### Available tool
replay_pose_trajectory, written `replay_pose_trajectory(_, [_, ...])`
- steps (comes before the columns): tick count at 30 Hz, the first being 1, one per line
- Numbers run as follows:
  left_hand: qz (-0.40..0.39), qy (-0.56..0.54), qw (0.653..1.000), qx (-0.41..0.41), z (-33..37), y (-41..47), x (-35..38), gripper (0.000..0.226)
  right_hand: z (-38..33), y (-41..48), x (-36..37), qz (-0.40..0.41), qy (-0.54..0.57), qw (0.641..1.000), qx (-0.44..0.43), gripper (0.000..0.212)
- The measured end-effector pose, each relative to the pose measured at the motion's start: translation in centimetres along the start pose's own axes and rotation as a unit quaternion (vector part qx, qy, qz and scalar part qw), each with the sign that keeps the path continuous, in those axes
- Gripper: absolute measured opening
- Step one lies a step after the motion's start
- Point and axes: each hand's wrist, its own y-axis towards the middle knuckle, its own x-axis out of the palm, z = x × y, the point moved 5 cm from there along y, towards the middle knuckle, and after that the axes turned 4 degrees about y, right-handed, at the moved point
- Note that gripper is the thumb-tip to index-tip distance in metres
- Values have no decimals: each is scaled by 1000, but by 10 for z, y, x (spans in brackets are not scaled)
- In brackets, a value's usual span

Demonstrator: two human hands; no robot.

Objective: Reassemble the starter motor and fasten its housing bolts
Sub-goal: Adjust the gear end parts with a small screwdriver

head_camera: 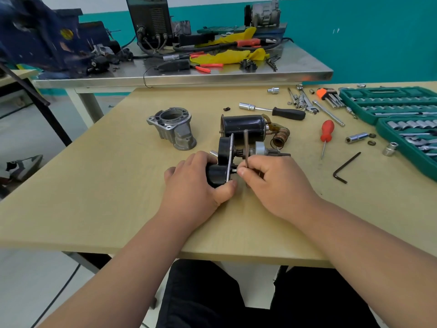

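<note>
1. My left hand [194, 183] is closed around the black cover assembly [222, 150]. The fingers wrap over its lower round cap, and the thumb presses against the bottom edge of its thin metal plate.
2. My right hand [272, 181] pinches a hex key [246, 145] between thumb and forefinger, and the other fingers are folded in. The long arm of the key stands upright above the hand. The pinching fingertips are right at the plate, beside a small bright pin. My fingers hide the short end of the key, so I cannot tell if it sits in a bolt.
3. The cover assembly has two black round caps on the left face of the grey plate, which stands on its edge. From the right face a short toothed shaft goes toward a silver drive part [261, 147].
4. The landmark is the black motor body [243, 126], which lies on its side on the desk [118, 185]. The cover assembly is just in front of it, on my side.
5. The aluminium housing [172, 129] stands to the left of the motor body, well apart from it, with its round opening facing up and a little away from me.
6. A copper-coloured spring [280, 138] lies just beside the right end of the motor body.
7. Behind the motor body and to the right lies a socket driver [279, 111] with a black handle.
8. Further to the right of the motor body lie a red screwdriver [327, 133], a second hex key [345, 168] and the green socket case [390, 102], which is open.
</note>
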Motion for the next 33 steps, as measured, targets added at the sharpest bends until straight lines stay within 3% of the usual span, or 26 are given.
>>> replay_pose_trajectory(20, [-16, -24, 999, -18, 2, -1, -3, 41, -6, -1, 1, 52, 12, 997, -62, 17])
replay_pose_trajectory(27, [-25, -117, 990, -72, -3, -1, -5, 32, -9, 0, 0, 64, 23, 996, -62, 15])
replay_pose_trajectory(33, [-33, -102, 991, -78, -1, -1, -7, 41, -13, 1, 1, 60, 9, 995, -80, 15])
